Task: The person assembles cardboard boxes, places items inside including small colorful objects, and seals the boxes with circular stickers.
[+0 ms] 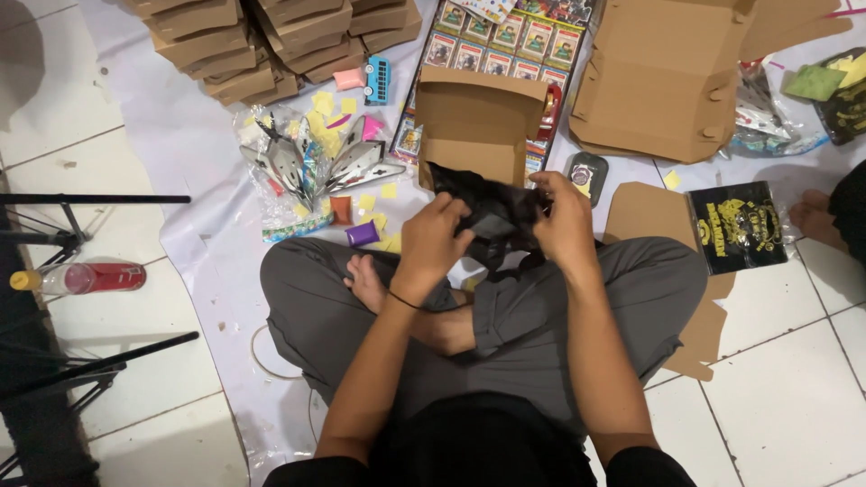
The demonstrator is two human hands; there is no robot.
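My left hand (433, 239) and right hand (566, 221) grip a crinkled black plastic bag (492, 212); its contents are hidden. Behind it, an open brown cardboard box (478, 117), flap up.

Both my hands, left (433, 242) and right (566, 225), grip a black plastic pouch (492, 215) over my lap. Just beyond it stands an open brown cardboard box (478, 117). To the right lies a flat black packet with gold print (738, 225). Folded brown boxes (271, 41) are stacked far left.
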